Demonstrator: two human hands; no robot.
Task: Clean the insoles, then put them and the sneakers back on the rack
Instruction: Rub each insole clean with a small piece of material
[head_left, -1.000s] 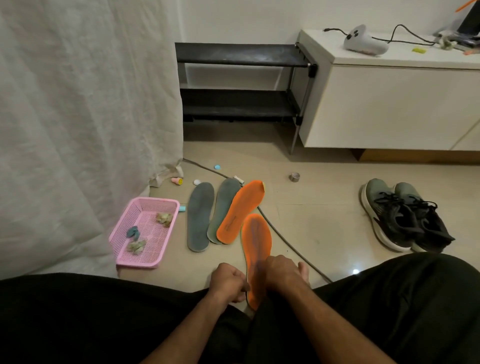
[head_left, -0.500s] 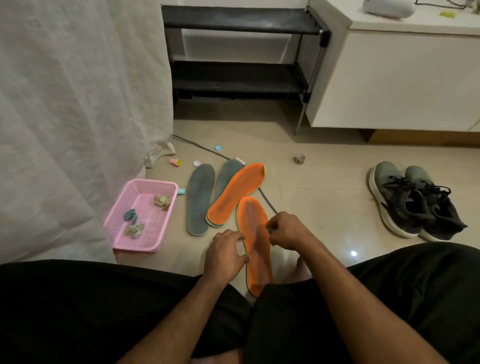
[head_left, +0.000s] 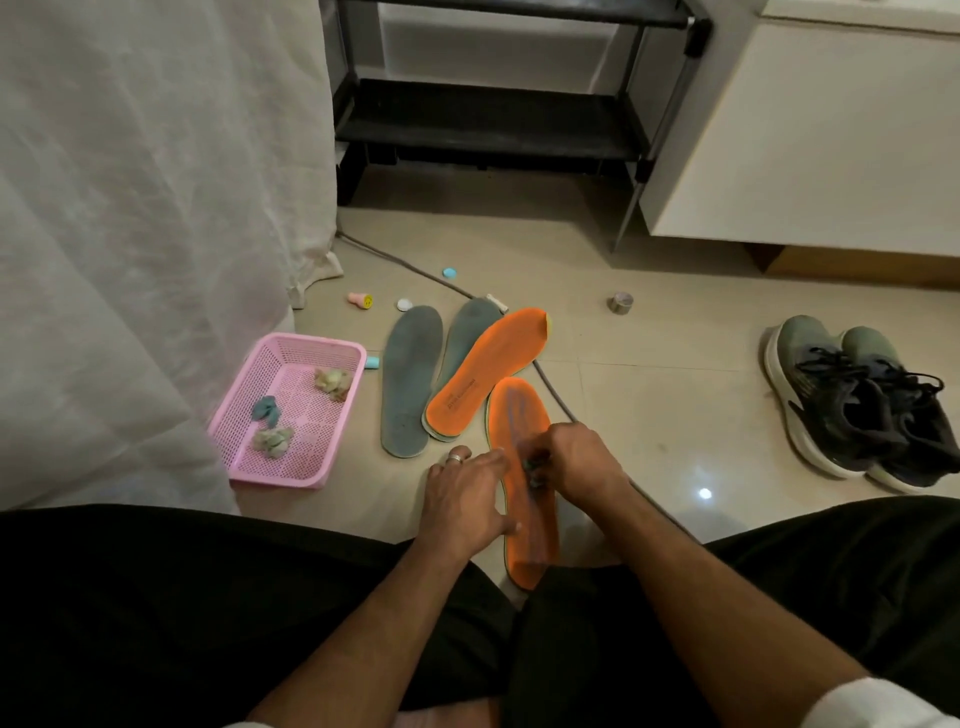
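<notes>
Sitting on the floor (head_left: 649, 364), looking down through the head camera. Pressing the left hand (head_left: 465, 501) flat on the near orange insole (head_left: 527, 540), fingers (head_left: 493, 460) nearly straight and lying together along its left edge, a ring on one. Curling the right hand (head_left: 584, 462) over the same insole's middle, fingers clamped on a small dark wad (head_left: 534, 470), too blurred to identify. Lying just beyond: a second orange insole (head_left: 485, 369) overlapping one of two grey insoles (head_left: 410, 379). Standing well apart to the right, the sneakers (head_left: 862, 405). Waiting at the wall, the black rack (head_left: 493, 122). Holding crumpled scraps at left, a pink basket (head_left: 291, 467).
</notes>
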